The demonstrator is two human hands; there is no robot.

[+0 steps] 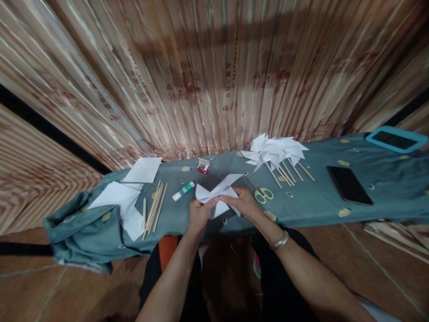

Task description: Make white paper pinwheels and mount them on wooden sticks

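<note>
A white paper pinwheel (221, 188) without a stick is held over the near middle of the table, its blades curled toward the centre. My left hand (201, 212) pinches it from the left, thumb close to the centre. From the right, my right hand (244, 202) is closed on the same paper, its thumb meeting the other near the middle. Just left of the paper lies a glue stick (183, 191). Behind it sits a small open red box (203, 167) with tiny metallic pieces. Scissors (263, 195) with green handles lie right of my right hand.
Several pinwheels on wooden sticks (276, 151) lie at the back right. Loose wooden sticks (156, 208), a white pencil-like stick (144, 213) and white paper sheets (142, 170) are at left. A black phone (349, 185) and blue-framed tablet (396, 138) lie right. A curtain (208, 80) hangs behind.
</note>
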